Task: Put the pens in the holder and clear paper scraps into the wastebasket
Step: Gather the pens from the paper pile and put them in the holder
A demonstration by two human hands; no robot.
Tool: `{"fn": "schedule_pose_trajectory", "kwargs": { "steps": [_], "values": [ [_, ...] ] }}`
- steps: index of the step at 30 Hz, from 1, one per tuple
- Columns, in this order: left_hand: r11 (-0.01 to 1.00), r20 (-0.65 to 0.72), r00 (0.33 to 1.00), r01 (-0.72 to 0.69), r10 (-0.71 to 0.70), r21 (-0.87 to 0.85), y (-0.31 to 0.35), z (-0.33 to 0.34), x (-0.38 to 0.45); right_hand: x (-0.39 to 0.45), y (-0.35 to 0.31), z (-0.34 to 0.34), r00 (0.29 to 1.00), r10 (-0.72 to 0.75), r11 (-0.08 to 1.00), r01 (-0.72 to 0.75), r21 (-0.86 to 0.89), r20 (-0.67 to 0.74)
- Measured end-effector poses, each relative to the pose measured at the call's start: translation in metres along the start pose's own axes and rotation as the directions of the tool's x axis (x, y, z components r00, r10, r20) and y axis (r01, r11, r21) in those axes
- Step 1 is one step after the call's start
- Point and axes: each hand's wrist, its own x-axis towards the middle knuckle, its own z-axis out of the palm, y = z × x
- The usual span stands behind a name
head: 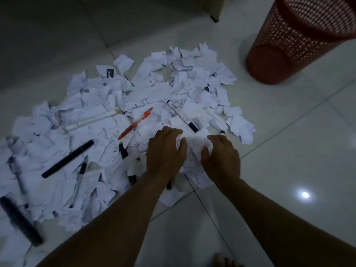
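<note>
Both hands, left point(164, 151) and right point(221, 157), curl fingers around scraps point(194, 149); red pen point(135, 123) beyond left fingertips slants up-right.

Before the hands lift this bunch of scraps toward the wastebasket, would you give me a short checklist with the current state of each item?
1. Left hand on the scraps: ok.
2. Right hand on the same bunch: ok.
3. No pen caught in the bunch: cannot tell; a black-tipped marker lies just beyond the fingers.
4. Wastebasket upright, mouth open: ok.
5. Floor between bunch and basket free: ok.
6. Pens already in a holder: not ok; the red pen lies on the paper.
</note>
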Motion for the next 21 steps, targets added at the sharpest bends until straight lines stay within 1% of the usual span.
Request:
{"fn": "schedule_pose_trajectory", "kwargs": {
  "steps": [2,5,8,11,14,16,18,20,21],
  "values": [
    [1.000,0.023,1.000,0.000,-0.001,0.016,0.004,0.008,0.004,-0.002,0.005,0.005,0.997,0.073,0.997,-0.073,0.032,0.013],
    [0.999,0.072,0.997,-0.006,0.003,0.033,0.006,0.021,0.006,-0.007,0.013,0.014,0.995,0.103,0.994,-0.103,0.045,0.008],
    [0.999,0.035,0.999,-0.039,0.038,0.025,0.000,0.032,0.003,-0.009,0.021,0.018,0.985,0.140,0.990,-0.137,0.035,-0.104],
    [0.995,-0.012,0.995,-0.094,0.095,0.028,-0.001,0.038,0.002,-0.014,0.025,0.018,0.953,0.285,0.958,-0.283,0.037,-0.102],
    [0.992,-0.012,0.992,-0.123,0.123,-0.001,0.001,0.040,0.005,-0.017,0.028,0.020,0.917,0.392,0.915,-0.381,0.136,-0.069],
    [0.995,0.007,0.996,-0.086,0.087,-0.052,0.007,0.038,0.009,-0.016,0.028,0.020,0.909,0.415,0.895,-0.400,0.197,-0.037],
    [0.992,0.025,0.999,-0.032,0.035,-0.119,0.013,0.036,0.013,-0.012,0.024,0.016,0.899,0.435,0.875,-0.407,0.262,-0.057],
    [0.982,0.046,0.997,0.061,-0.054,-0.179,0.020,0.031,0.019,-0.005,0.015,0.011,0.902,0.414,0.875,-0.359,0.325,-0.120],
    [0.972,0.058,0.992,0.121,-0.111,-0.200,0.024,0.029,0.023,0.000,0.008,0.009,0.913,0.380,0.880,-0.308,0.362,-0.148]
  ]
}}
